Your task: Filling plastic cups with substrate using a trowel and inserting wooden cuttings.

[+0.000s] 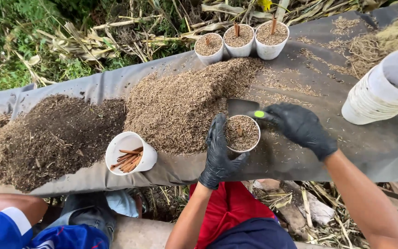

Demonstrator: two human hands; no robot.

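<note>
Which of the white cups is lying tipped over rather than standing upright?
The white cup holding brown sticks, left of the left hand. It lies tilted, mouth toward the camera; the husk-filled cups stand upright.

Hands (259, 138): black gloves, smooth rubbery sheen. Held cup (242, 133): white matt plastic, husk-filled. Trowel (242, 107): dark matt metal blade. Desk (383, 147) cover: grey matt sheet. Husk heap (180, 106): rough, dry. Left cup sticks (127, 159): brown wood.

Black gloves on left hand (219, 154) and right hand (302, 128); white cup (242, 134), brown husk filling; grey sheet (383, 152); green-tipped trowel (245, 109).
</note>
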